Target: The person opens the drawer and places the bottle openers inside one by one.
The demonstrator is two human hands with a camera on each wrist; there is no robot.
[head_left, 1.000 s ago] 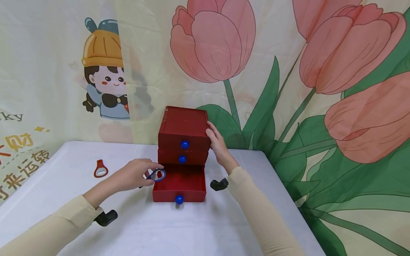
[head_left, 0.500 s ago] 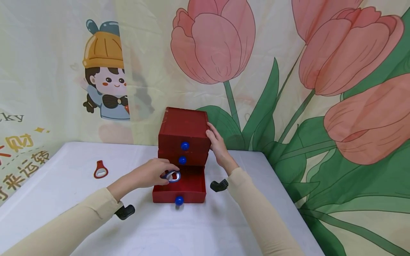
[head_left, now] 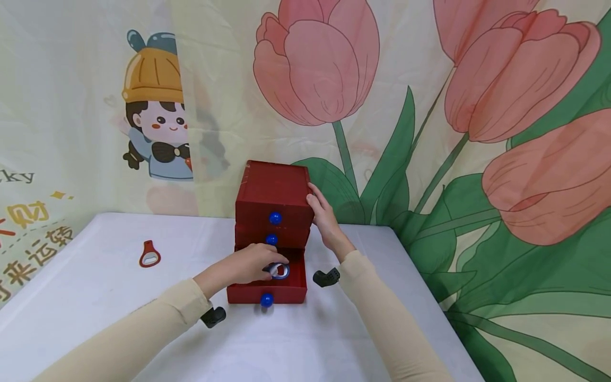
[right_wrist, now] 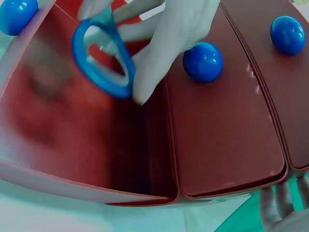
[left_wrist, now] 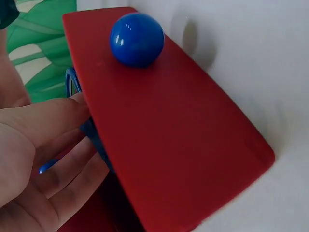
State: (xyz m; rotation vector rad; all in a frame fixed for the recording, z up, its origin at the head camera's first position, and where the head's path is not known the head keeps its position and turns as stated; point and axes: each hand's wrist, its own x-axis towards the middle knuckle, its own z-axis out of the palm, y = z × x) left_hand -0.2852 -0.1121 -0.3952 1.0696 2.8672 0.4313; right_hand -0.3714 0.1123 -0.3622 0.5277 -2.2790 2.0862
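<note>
My left hand (head_left: pixel 250 263) pinches a blue bottle opener (head_left: pixel 288 271) between thumb and fingers, ring end outward. Hand and opener are over the pulled-out bottom drawer (head_left: pixel 243 295) of a dark red chest of drawers (head_left: pixel 274 183). In the right wrist view the opener's ring (right_wrist: pixel 91 72) hangs above the drawer floor. From the left wrist, the drawer's front panel (left_wrist: pixel 169 130) covers part of the opener and the fingertips. My right hand (head_left: pixel 328 220) rests against the chest's right side near the top, fingers extended. The two upper drawers are closed, each with a blue knob (head_left: pixel 275 218).
A red bottle opener (head_left: pixel 150 254) lies on the white-covered table (head_left: pixel 95 297), left of the chest. Behind the table hangs a cloth printed with tulips (head_left: pixel 324 69) and a cartoon figure. A black wrist camera (head_left: pixel 326 277) sits under each sleeve.
My left hand has carried the blue bottle opener rightward, from the drawer's left edge to over its middle. My right hand stays on the chest's side.
</note>
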